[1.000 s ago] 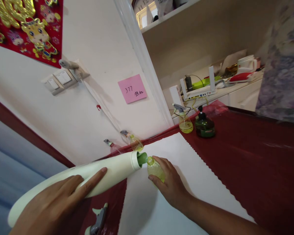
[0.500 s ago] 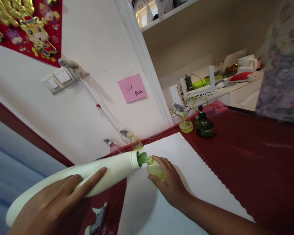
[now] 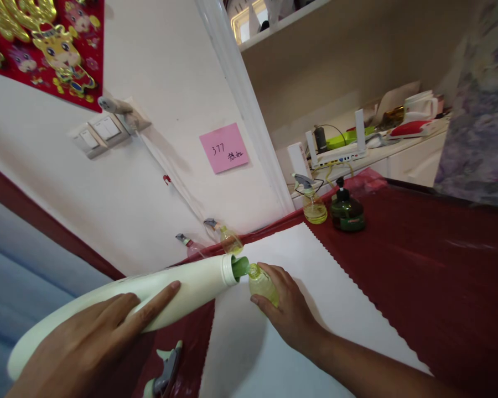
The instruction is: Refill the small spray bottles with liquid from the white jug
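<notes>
My left hand [image 3: 95, 337] is closed around a large pale green detergent bottle [image 3: 195, 282], its forefinger stretched along the side. The bottle lies tilted almost flat, and its green pouring spout [image 3: 240, 267] points right, at the mouth of a small spray bottle [image 3: 263, 287]. This small bottle is see-through yellow-green, without its spray head. My right hand [image 3: 292, 309] grips it from the right, thumb below and fingers behind. Clear liquid seems to run between spout and mouth. Nearer to me, a grey and pale green spray head [image 3: 166, 370] lies on the dark red cloth.
White paper [image 3: 240, 354] with scalloped edges covers part of the dark red table cloth [image 3: 398, 260]. Against the wall stand a yellow spray bottle [image 3: 231, 241] and a pink one [image 3: 194, 249]. Further right are another yellow spray bottle [image 3: 314, 211] and a dark green pump bottle [image 3: 347, 214].
The detergent bottle's base has dipped very slightly with my left hand. Otherwise both hands and bottles keep nearly the same positions.
</notes>
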`<state>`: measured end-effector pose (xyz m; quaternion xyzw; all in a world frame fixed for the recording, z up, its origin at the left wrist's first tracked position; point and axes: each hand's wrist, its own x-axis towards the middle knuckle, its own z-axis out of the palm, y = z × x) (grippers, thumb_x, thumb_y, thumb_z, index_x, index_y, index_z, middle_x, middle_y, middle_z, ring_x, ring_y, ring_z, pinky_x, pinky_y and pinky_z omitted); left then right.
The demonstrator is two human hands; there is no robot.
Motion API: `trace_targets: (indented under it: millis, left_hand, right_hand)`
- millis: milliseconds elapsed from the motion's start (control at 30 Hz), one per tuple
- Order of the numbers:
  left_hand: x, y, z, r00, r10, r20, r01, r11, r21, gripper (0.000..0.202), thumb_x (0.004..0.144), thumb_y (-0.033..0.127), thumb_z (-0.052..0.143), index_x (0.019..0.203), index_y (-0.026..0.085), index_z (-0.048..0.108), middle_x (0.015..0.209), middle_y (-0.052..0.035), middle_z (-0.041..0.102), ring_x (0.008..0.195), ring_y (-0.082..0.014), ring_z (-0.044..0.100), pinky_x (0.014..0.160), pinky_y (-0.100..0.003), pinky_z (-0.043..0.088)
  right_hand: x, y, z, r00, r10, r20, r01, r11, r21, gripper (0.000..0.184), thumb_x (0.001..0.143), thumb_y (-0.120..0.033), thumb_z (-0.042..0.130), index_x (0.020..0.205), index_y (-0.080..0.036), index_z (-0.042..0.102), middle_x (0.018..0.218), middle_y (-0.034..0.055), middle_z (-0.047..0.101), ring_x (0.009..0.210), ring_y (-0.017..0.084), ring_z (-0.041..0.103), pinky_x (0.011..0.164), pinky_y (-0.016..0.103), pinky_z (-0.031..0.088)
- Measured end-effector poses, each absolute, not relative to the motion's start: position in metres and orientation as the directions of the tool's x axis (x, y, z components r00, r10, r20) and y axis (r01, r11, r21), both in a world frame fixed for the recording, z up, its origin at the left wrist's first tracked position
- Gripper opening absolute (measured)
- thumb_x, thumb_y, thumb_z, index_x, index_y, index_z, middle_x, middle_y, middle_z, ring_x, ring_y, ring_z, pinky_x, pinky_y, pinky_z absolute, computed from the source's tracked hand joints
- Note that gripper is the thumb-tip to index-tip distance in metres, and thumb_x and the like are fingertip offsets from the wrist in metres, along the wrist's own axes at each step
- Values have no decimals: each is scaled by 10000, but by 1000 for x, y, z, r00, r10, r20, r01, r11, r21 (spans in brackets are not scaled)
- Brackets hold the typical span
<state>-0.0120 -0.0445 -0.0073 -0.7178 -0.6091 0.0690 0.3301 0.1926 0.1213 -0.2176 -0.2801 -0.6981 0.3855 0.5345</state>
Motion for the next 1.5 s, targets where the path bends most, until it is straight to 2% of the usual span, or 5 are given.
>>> trace_targets:
  millis: [167,333,567,867,1500]
  left_hand:
    - [-13,-45,-7,249,922,296,832,-46,-553,722,950,274,372,1585,510,121,895,-35,689,794,-300,701,745,-482,504]
    - [-12,-45,-7,239,929,283,835,-48,-548,680,977,274,323,1580,509,113,798,-10,643,719,-277,681,698,-457,486]
    - [-9,-45,-5,244,929,278,824,-48,-565,655,995,285,309,1578,509,113,776,-1,612,707,-261,673,688,-431,473]
    - [-11,-45,-6,255,921,295,824,-47,-565,679,966,288,362,1581,489,157,792,-1,626,721,-257,667,701,-418,452]
    - [-14,-46,-6,227,941,252,817,-43,-575,658,991,322,322,1587,482,92,869,-27,672,721,-259,684,714,-442,476]
  right_hand:
    - [192,121,-219,-272,802,532,-15,549,-836,537,893,-278,638,1405,-309,478,1356,76,600,1245,307,555,1058,565,459]
    - [192,121,-220,-271,803,531,-14,548,-836,539,897,-268,647,1406,-311,478,1357,68,603,1243,293,557,1064,549,458]
    - [192,122,-219,-269,806,527,-14,544,-839,559,883,-246,666,1409,-306,484,1359,63,599,1249,284,551,1074,529,452]
    - [192,121,-219,-270,805,528,-14,545,-838,551,888,-246,666,1406,-304,488,1362,62,598,1250,282,551,1071,518,453]
    - [192,122,-219,-270,803,532,-15,549,-836,551,886,-251,670,1403,-307,488,1357,69,599,1243,290,552,1065,538,451]
